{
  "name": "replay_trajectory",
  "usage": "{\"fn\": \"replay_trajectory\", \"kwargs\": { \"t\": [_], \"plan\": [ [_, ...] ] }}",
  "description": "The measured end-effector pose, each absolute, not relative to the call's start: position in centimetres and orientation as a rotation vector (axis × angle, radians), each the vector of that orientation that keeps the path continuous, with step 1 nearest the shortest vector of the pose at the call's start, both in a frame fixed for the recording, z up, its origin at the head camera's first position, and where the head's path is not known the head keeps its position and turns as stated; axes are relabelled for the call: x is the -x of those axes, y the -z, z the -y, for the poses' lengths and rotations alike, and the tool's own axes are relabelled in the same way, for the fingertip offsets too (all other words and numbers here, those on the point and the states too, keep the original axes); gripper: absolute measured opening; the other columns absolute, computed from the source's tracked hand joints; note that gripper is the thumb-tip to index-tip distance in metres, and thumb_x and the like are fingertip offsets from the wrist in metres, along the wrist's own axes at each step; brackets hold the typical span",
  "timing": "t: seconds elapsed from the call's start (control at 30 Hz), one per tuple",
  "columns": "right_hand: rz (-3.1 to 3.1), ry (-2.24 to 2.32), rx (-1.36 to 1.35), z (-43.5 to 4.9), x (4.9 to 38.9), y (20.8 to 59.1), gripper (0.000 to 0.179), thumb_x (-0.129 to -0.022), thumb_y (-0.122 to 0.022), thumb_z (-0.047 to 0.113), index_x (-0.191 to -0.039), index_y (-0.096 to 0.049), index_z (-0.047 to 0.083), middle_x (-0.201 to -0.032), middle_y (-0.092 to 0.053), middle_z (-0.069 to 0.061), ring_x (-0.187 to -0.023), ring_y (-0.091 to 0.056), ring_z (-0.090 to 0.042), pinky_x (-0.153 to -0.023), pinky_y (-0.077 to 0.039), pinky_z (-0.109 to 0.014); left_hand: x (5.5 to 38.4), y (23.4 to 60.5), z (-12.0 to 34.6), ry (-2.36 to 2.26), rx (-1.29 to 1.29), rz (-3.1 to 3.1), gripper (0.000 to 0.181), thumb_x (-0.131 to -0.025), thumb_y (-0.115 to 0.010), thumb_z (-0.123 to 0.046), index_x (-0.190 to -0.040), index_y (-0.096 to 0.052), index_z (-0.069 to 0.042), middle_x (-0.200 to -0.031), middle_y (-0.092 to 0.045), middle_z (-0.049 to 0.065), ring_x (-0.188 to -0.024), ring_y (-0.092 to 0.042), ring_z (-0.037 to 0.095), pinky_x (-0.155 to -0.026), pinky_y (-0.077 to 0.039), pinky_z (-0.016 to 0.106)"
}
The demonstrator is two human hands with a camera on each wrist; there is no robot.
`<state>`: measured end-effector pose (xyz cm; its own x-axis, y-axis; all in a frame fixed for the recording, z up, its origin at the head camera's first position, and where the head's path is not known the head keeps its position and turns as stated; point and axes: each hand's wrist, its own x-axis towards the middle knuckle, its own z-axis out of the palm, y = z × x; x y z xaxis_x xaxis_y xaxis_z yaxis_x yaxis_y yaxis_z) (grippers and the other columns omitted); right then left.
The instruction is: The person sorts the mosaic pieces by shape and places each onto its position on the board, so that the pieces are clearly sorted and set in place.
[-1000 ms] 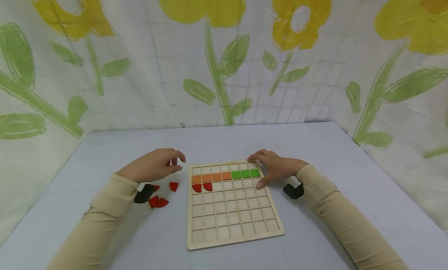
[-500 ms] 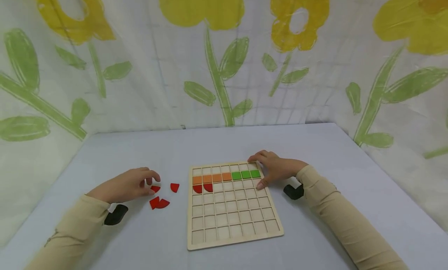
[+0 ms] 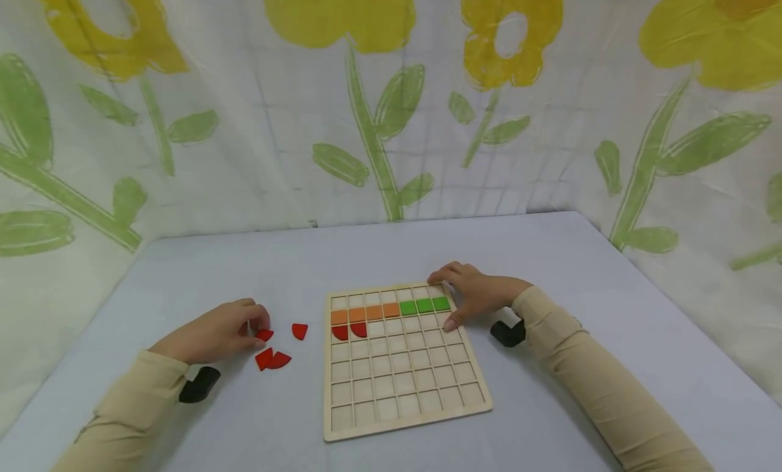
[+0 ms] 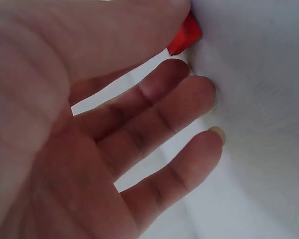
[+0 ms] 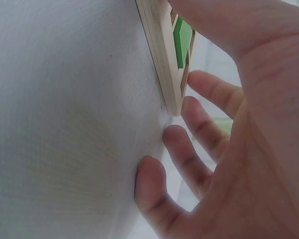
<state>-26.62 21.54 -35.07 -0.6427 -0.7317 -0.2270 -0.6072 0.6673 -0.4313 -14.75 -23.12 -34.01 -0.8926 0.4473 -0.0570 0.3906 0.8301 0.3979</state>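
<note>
My left hand (image 3: 214, 331) is low over the table on the left, its thumb and index finger at either edge of a small red quarter-circle tile (image 3: 265, 335). In the left wrist view this red tile (image 4: 187, 37) shows beside the thumb tip; the other fingers are bent near the tabletop. My right hand (image 3: 479, 292) holds the upper right corner of a wooden grid board (image 3: 400, 363), thumb on its right side and fingers at its far edge. Orange squares (image 3: 365, 314) and green squares (image 3: 424, 305) fill the second row. Two red quarter-circles (image 3: 358, 330) sit below them.
Between left hand and board lies a loose red quarter-circle (image 3: 299, 331). Nearer are two more red tiles (image 3: 279, 360), close together. A white cloth covers the table (image 3: 525, 418). Behind it hangs a curtain (image 3: 244, 159) printed with flowers.
My left hand has moved left and down from beside the board to the loose red tiles, and its thumb and index finger have closed around one. My right hand stays at the board's corner.
</note>
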Motion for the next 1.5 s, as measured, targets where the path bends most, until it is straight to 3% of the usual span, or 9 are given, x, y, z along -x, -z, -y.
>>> {"fn": "replay_trajectory", "kwargs": {
  "t": [0.53, 0.87, 1.1, 1.3, 1.5],
  "plan": [
    [-2.504, 0.440, 1.040, -21.6, 26.6, 35.1, 0.091, -0.071, -0.075, 0.059, -0.143, -0.036, 0.020, -0.146, -0.030, -0.008, -0.134, -0.029, -0.032, -0.104, -0.032, -0.053, 14.9, 34.3, 22.2, -0.605, -0.651, -2.982, 0.018, -0.087, -0.068, -0.014, -0.101, -0.059, -0.011, -0.080, -0.053, -0.006, -0.068, -0.048, 0.006, -0.059, -0.044, 0.022],
    [-2.508, 0.452, 1.065, -21.7, 26.8, 35.1, 0.090, -0.072, -0.075, 0.060, -0.143, -0.036, 0.020, -0.147, -0.029, -0.008, -0.134, -0.028, -0.032, -0.105, -0.032, -0.053, 14.7, 33.4, 18.5, -0.556, -0.759, -3.097, 0.025, -0.089, -0.068, -0.019, -0.111, -0.060, -0.010, -0.093, -0.055, -0.007, -0.078, -0.051, 0.011, -0.061, -0.046, 0.021],
    [-2.500, 0.448, 1.049, -21.6, 26.6, 34.9, 0.089, -0.072, -0.075, 0.058, -0.143, -0.036, 0.020, -0.147, -0.028, -0.008, -0.136, -0.026, -0.033, -0.106, -0.031, -0.053, 15.7, 33.5, 14.3, -0.586, -0.785, -3.013, 0.018, -0.090, -0.068, -0.026, -0.096, -0.055, -0.016, -0.083, -0.054, -0.009, -0.066, -0.047, 0.006, -0.061, -0.044, 0.022],
    [-2.495, 0.460, 1.044, -21.6, 26.6, 35.1, 0.089, -0.072, -0.076, 0.056, -0.143, -0.036, 0.020, -0.147, -0.028, -0.007, -0.136, -0.026, -0.031, -0.107, -0.030, -0.052, 16.9, 33.8, 11.4, -0.496, -1.023, -2.993, 0.019, -0.088, -0.070, -0.028, -0.082, -0.054, -0.020, -0.079, -0.051, -0.010, -0.061, -0.043, 0.003, -0.055, -0.040, 0.019],
    [-2.500, 0.454, 1.041, -21.6, 26.6, 35.0, 0.089, -0.072, -0.077, 0.056, -0.143, -0.036, 0.021, -0.148, -0.027, -0.006, -0.136, -0.026, -0.031, -0.107, -0.030, -0.052, 17.6, 35.0, 9.4, -0.422, -1.257, -2.961, 0.020, -0.086, -0.072, -0.031, -0.081, -0.056, -0.019, -0.078, -0.051, -0.010, -0.064, -0.045, 0.003, -0.058, -0.041, 0.018]
  ]
}}
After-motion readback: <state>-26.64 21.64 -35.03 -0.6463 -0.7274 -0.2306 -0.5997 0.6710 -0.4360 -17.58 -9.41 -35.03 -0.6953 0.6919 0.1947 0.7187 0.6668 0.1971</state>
